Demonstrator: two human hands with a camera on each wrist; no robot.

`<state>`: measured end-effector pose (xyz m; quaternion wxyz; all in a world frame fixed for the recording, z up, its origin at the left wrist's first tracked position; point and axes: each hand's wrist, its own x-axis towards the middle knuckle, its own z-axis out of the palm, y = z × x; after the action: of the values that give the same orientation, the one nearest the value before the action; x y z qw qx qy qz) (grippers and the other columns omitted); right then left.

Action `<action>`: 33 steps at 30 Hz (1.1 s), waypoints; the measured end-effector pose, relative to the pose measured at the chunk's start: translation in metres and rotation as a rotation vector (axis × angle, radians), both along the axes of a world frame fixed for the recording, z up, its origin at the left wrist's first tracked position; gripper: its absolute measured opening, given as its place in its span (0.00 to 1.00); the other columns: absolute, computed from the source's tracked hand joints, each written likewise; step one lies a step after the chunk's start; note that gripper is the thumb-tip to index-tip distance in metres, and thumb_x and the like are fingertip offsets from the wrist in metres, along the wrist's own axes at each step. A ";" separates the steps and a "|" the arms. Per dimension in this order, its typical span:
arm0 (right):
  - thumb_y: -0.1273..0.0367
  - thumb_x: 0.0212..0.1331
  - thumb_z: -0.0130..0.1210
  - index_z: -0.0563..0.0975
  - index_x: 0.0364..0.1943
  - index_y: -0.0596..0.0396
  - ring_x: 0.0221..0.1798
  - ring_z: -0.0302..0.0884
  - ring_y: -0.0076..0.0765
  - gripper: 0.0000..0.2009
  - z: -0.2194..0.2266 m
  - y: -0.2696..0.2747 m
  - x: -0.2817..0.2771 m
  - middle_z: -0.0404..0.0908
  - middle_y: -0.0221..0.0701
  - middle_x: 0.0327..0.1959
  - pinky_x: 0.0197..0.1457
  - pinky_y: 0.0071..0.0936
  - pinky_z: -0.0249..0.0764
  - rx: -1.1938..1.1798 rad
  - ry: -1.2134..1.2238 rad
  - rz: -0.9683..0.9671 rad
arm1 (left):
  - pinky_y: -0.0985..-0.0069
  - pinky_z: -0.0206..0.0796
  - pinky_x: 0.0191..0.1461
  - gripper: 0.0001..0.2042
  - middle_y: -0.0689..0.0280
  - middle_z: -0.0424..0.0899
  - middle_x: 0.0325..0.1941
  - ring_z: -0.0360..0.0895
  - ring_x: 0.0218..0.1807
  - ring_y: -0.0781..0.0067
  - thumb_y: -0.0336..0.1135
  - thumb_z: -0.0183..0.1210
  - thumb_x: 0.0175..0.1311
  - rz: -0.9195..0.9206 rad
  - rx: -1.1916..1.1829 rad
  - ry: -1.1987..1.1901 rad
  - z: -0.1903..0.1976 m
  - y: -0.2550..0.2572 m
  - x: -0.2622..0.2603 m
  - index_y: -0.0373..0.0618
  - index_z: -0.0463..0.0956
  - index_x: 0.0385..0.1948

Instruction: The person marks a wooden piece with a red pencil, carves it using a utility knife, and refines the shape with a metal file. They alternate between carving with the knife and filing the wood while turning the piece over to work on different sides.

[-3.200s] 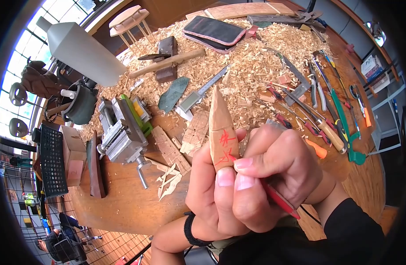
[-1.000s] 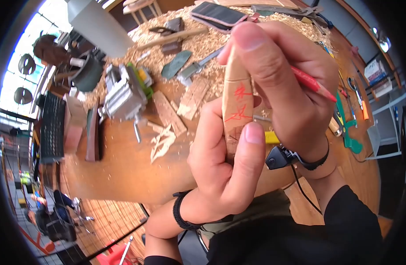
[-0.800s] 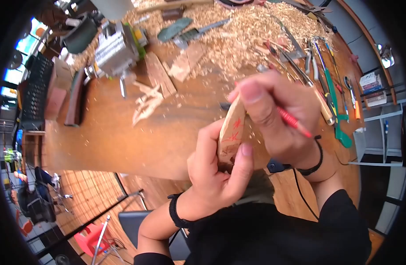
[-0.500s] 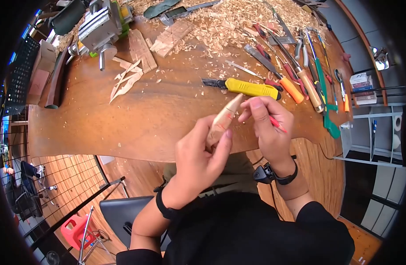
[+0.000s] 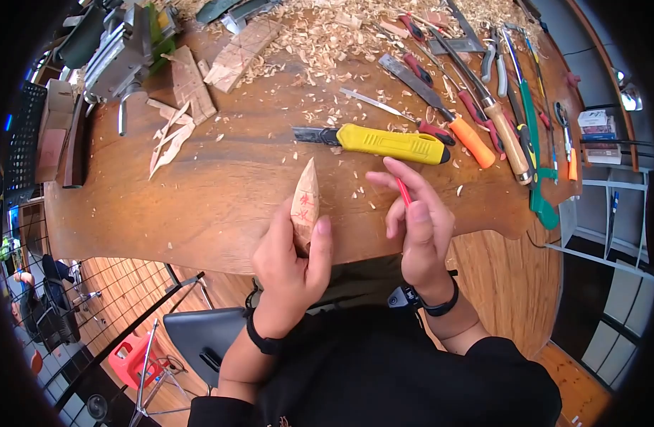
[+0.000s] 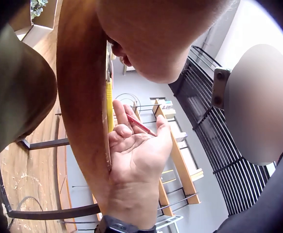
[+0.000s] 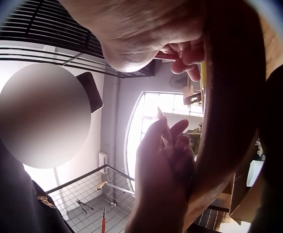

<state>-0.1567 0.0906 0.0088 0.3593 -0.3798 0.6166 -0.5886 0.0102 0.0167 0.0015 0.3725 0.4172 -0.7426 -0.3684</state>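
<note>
In the head view, my left hand grips a pointed piece of wood marked with red writing, tip up, thumb along its right side. To its right, my right hand holds a red pencil between thumb and fingers, apart from the wood. A yellow utility knife lies on the table just beyond both hands. The left wrist view shows the right hand with the red pencil; the right wrist view shows the left hand and the wood's pale tip.
On the wooden table, a vise and wood scraps stand or lie at the left. Shavings cover the back. Chisels, pliers and an orange-handled tool lie at the right.
The hands have moved apart and lower in the head view; the right fingers have left the wood's tip. The view has tilted down, showing the yellow knife that was mostly hidden behind the hands.
</note>
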 end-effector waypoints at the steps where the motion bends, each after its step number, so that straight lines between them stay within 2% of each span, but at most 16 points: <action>1: 0.52 0.75 0.44 0.68 0.69 0.69 0.23 0.64 0.12 0.32 0.002 0.000 0.001 0.84 0.48 0.54 0.31 0.12 0.62 0.011 -0.007 -0.001 | 0.80 0.66 0.37 0.15 0.64 0.81 0.32 0.74 0.32 0.81 0.31 0.57 0.73 -0.001 0.011 -0.007 0.001 0.001 0.000 0.31 0.77 0.55; 3: 0.62 0.70 0.52 0.63 0.72 0.68 0.25 0.65 0.09 0.31 0.007 -0.004 0.004 0.77 0.52 0.64 0.32 0.11 0.63 0.005 -0.015 -0.018 | 0.80 0.66 0.35 0.15 0.66 0.81 0.28 0.74 0.28 0.81 0.31 0.57 0.72 -0.007 0.004 -0.065 0.004 0.002 0.000 0.32 0.77 0.55; 4: 0.70 0.64 0.56 0.58 0.75 0.68 0.26 0.67 0.07 0.36 0.003 -0.002 0.000 0.72 0.55 0.69 0.33 0.11 0.65 0.030 0.003 0.024 | 0.81 0.65 0.33 0.15 0.67 0.79 0.25 0.73 0.25 0.82 0.32 0.58 0.72 -0.005 -0.071 -0.083 0.001 0.001 -0.001 0.32 0.77 0.55; 5: 0.70 0.64 0.56 0.58 0.75 0.68 0.26 0.67 0.07 0.36 0.001 -0.002 -0.001 0.72 0.55 0.69 0.33 0.11 0.65 0.040 0.000 0.018 | 0.81 0.65 0.33 0.15 0.67 0.79 0.25 0.73 0.25 0.82 0.32 0.58 0.72 -0.011 -0.061 -0.085 0.000 0.002 -0.001 0.32 0.77 0.55; 7: 0.69 0.59 0.64 0.59 0.74 0.68 0.27 0.70 0.09 0.40 -0.001 -0.004 0.002 0.78 0.50 0.65 0.31 0.12 0.68 -0.001 0.062 -0.038 | 0.81 0.66 0.33 0.15 0.65 0.79 0.26 0.73 0.25 0.81 0.31 0.58 0.71 -0.005 -0.041 -0.129 0.000 0.003 -0.001 0.32 0.77 0.55; 8: 0.69 0.58 0.65 0.58 0.74 0.69 0.25 0.68 0.09 0.41 -0.001 -0.003 0.000 0.76 0.54 0.66 0.30 0.11 0.67 0.008 0.062 -0.031 | 0.81 0.66 0.33 0.15 0.65 0.79 0.26 0.73 0.25 0.81 0.31 0.58 0.71 -0.010 -0.034 -0.132 0.000 0.002 -0.001 0.32 0.77 0.55; 10: 0.69 0.58 0.65 0.58 0.74 0.70 0.25 0.68 0.08 0.41 -0.006 -0.003 -0.001 0.76 0.55 0.65 0.29 0.11 0.67 -0.024 0.067 -0.033 | 0.70 0.73 0.30 0.19 0.52 0.84 0.31 0.82 0.25 0.58 0.32 0.65 0.63 -0.025 -0.095 -0.176 0.000 0.000 -0.002 0.28 0.76 0.52; 15: 0.69 0.57 0.65 0.57 0.74 0.72 0.22 0.65 0.08 0.42 -0.008 -0.001 0.000 0.79 0.56 0.62 0.28 0.11 0.65 -0.045 0.066 -0.043 | 0.70 0.75 0.31 0.19 0.51 0.85 0.35 0.83 0.27 0.57 0.32 0.65 0.62 -0.078 -0.095 -0.214 0.004 -0.003 0.000 0.27 0.77 0.51; 18: 0.72 0.57 0.67 0.60 0.73 0.71 0.22 0.67 0.08 0.40 -0.010 -0.002 0.004 0.83 0.53 0.56 0.27 0.10 0.65 -0.024 0.139 -0.117 | 0.71 0.76 0.33 0.20 0.49 0.86 0.38 0.85 0.28 0.56 0.32 0.66 0.62 -0.084 -0.149 -0.189 0.000 -0.005 0.000 0.27 0.77 0.51; 20: 0.76 0.57 0.68 0.68 0.68 0.69 0.21 0.68 0.08 0.33 -0.019 -0.001 0.007 0.87 0.48 0.50 0.26 0.10 0.67 -0.123 0.250 -0.142 | 0.71 0.77 0.34 0.20 0.49 0.87 0.39 0.86 0.29 0.56 0.32 0.66 0.62 -0.081 -0.172 -0.167 -0.001 -0.004 0.001 0.26 0.77 0.51; 21: 0.76 0.57 0.68 0.68 0.68 0.69 0.21 0.68 0.08 0.33 -0.020 0.000 0.007 0.87 0.48 0.50 0.26 0.10 0.67 -0.120 0.255 -0.138 | 0.71 0.77 0.34 0.20 0.49 0.87 0.39 0.86 0.30 0.56 0.32 0.66 0.61 -0.076 -0.150 -0.184 0.001 -0.003 0.001 0.27 0.77 0.50; 23: 0.78 0.59 0.68 0.73 0.61 0.67 0.22 0.70 0.08 0.25 -0.020 0.001 0.007 0.89 0.42 0.45 0.26 0.10 0.68 -0.143 0.309 -0.139 | 0.71 0.77 0.34 0.19 0.49 0.87 0.40 0.86 0.30 0.56 0.32 0.67 0.61 -0.068 -0.125 -0.193 0.004 -0.002 0.002 0.27 0.77 0.50; 26: 0.79 0.60 0.67 0.75 0.58 0.65 0.22 0.69 0.08 0.22 -0.020 -0.001 0.011 0.89 0.37 0.43 0.26 0.10 0.67 -0.142 0.303 -0.172 | 0.71 0.77 0.33 0.19 0.50 0.87 0.39 0.86 0.29 0.56 0.31 0.67 0.60 -0.060 -0.122 -0.195 0.004 -0.002 0.002 0.27 0.78 0.49; 33: 0.81 0.61 0.64 0.77 0.56 0.63 0.23 0.64 0.08 0.19 -0.021 -0.008 0.019 0.88 0.34 0.43 0.28 0.11 0.65 -0.146 0.367 -0.267 | 0.72 0.72 0.27 0.20 0.57 0.84 0.27 0.80 0.20 0.64 0.31 0.69 0.58 -0.029 -0.197 -0.145 0.001 -0.002 -0.003 0.31 0.79 0.50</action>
<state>-0.1381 0.0828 -0.0119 0.1318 -0.4204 0.6722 -0.5951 0.0073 0.0144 0.0023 0.3515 0.3934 -0.8062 -0.2676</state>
